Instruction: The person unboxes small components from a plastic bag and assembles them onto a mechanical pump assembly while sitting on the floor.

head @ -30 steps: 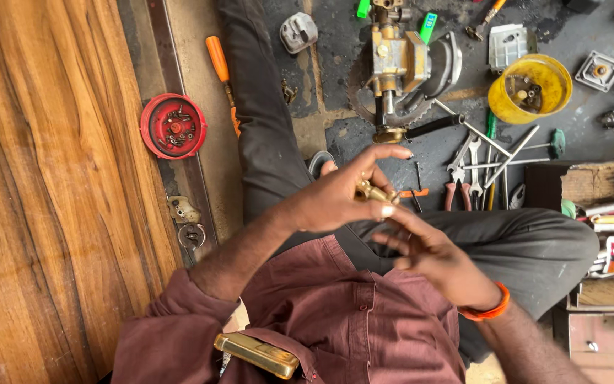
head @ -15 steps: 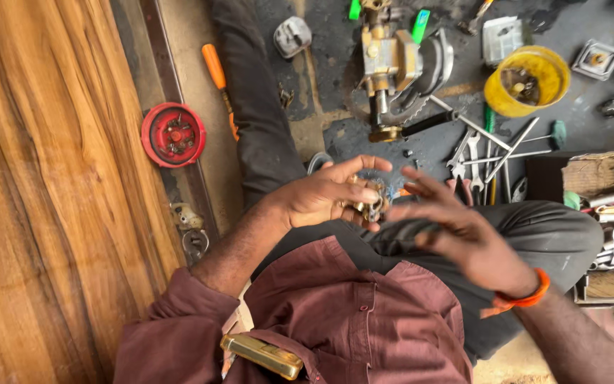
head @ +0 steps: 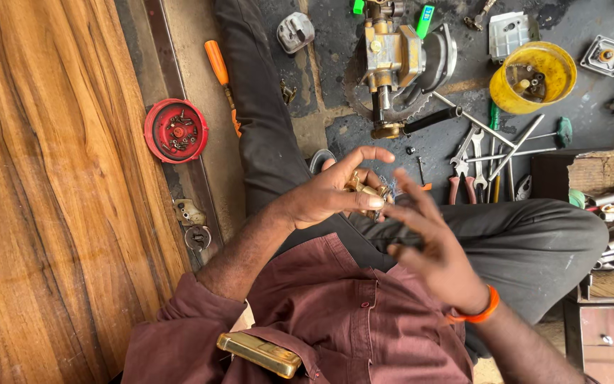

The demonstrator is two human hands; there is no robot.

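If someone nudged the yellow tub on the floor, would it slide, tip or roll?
The yellow tub looks like thin plastic, so probably light and easy to slide. It lies tilted with its mouth showing, so a push might roll it. The small parts inside would likely rattle or spill.

Small part [head: 361,186] in left hand [head: 328,195]: brass-yellow, shiny. Right hand [head: 431,245]: orange wristband [head: 474,315]. Shirt [head: 335,320] maroon, plain; gold-coloured flat case [head: 259,353] in its pocket. Trousers [head: 534,242] dark grey. Left: wooden panel [head: 51,192], warm brown with dark streaky grain. Round lid [head: 175,131] red, rusty bits inside. Screwdriver [head: 219,67] handle orange. Far: engine unit [head: 391,57] brass and silver-grey, green tabs beside it; cover [head: 295,32] light grey. Far right: tub [head: 533,77] yellow, grimy inside. Spanners [head: 481,153] bare steel; pliers [head: 458,188] with red grips. Floor [head: 591,128] dark grey, oil-stained.
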